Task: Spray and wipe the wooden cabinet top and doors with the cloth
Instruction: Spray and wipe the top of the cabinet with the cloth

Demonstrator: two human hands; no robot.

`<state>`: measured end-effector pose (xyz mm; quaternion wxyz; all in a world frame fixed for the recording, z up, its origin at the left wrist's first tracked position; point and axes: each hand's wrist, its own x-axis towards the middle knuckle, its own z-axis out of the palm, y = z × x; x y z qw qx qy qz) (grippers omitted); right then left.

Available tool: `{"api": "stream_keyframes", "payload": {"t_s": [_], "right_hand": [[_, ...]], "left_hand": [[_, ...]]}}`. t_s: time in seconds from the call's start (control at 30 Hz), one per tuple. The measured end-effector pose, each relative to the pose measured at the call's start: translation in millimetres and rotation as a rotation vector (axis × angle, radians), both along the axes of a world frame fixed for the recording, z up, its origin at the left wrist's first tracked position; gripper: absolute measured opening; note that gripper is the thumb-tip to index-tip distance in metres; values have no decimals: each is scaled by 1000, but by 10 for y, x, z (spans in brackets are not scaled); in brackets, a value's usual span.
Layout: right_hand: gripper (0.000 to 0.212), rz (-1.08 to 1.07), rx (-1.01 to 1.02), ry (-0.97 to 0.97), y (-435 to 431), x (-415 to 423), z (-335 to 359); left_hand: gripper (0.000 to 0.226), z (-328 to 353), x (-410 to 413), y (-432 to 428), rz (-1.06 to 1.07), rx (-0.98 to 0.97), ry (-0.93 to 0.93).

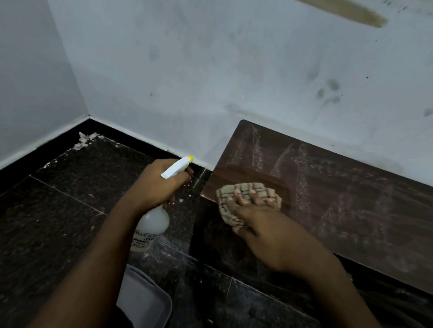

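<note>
A low dark wooden cabinet (347, 197) stands against the wall at the right, its top streaked with dusty wipe marks. My right hand (260, 224) presses a beige checked cloth (246, 191) flat on the top's near left corner, fingers spread over it. Left of the cabinet, over the floor, my left hand (158, 183) grips a translucent white spray bottle (153, 226) by the neck. Its white trigger head with a yellow nozzle (177, 167) points up and to the right, toward the cabinet.
Dark speckled floor tiles (55, 217) spread out to the left and below, with white debris (84, 139) in the wall corner. A scuffed pale wall (215, 75) rises behind. A grey flat object (143, 306) lies near my knees.
</note>
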<state>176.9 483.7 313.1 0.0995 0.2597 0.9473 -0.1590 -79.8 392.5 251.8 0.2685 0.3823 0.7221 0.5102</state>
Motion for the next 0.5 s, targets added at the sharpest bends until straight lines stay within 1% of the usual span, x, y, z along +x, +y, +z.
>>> {"api": "stream_keyframes", "payload": {"t_s": [0.07,0.13,0.27,0.37,0.43,0.5], "right_hand": [[62,-106,-43,-10,158,109,77],[61,-176,9,27,283,27,26],[59,-145,111,191,222,-315,-254],[58,-118,120,216,169,-324,-305],[57,-184,142,208,215,-261,-290],[57,-291,165,204,307,-202,-284]], "left_hand": [[9,-4,4,42,-7,6,-1],[12,-17,55,71,-39,20,-5],[21,43,130,165,-74,25,35],[32,192,80,319,-148,12,42],[34,296,15,451,-191,-23,94],[30,392,-19,593,-232,-50,141]]}}
